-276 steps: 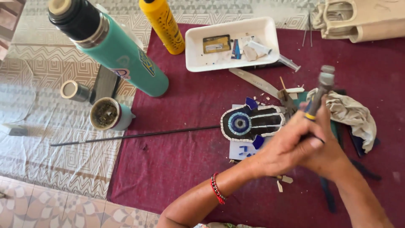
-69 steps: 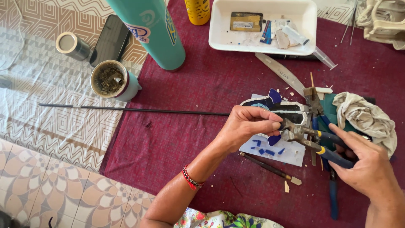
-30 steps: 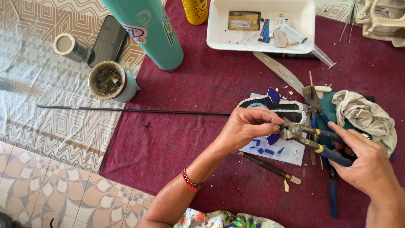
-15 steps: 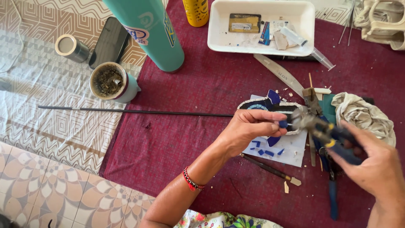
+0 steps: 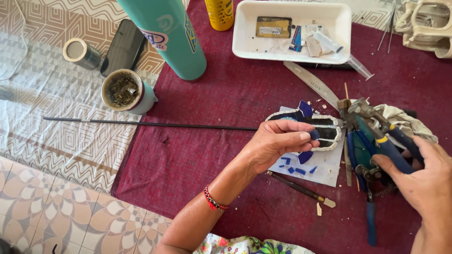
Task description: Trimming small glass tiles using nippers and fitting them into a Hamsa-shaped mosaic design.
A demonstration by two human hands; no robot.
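My left hand [image 5: 275, 143] pinches a small dark blue tile chip [image 5: 314, 135] between thumb and fingers, just over a hand-shaped mosaic piece [image 5: 325, 129] with a white bead border. That mosaic lies on a white paper sheet [image 5: 325, 169] with loose blue chips. My right hand [image 5: 423, 181] grips blue-handled nippers [image 5: 383, 136], jaws pointing up-left, a short way right of the chip. A red bead bracelet [image 5: 213, 200] is on my left wrist.
On the maroon cloth [image 5: 226, 99]: a white tray [image 5: 292, 30] with small items, a teal bottle [image 5: 172, 35], a yellow can [image 5: 220, 11], a cup [image 5: 123, 91], a long thin black rod [image 5: 141, 123], more pliers [image 5: 369, 207], a wooden stick tool [image 5: 301, 189], a rag [image 5: 405, 123].
My right hand has drawn the nippers away to the right and up, off the chip. My left hand still holds the chip over the mosaic.
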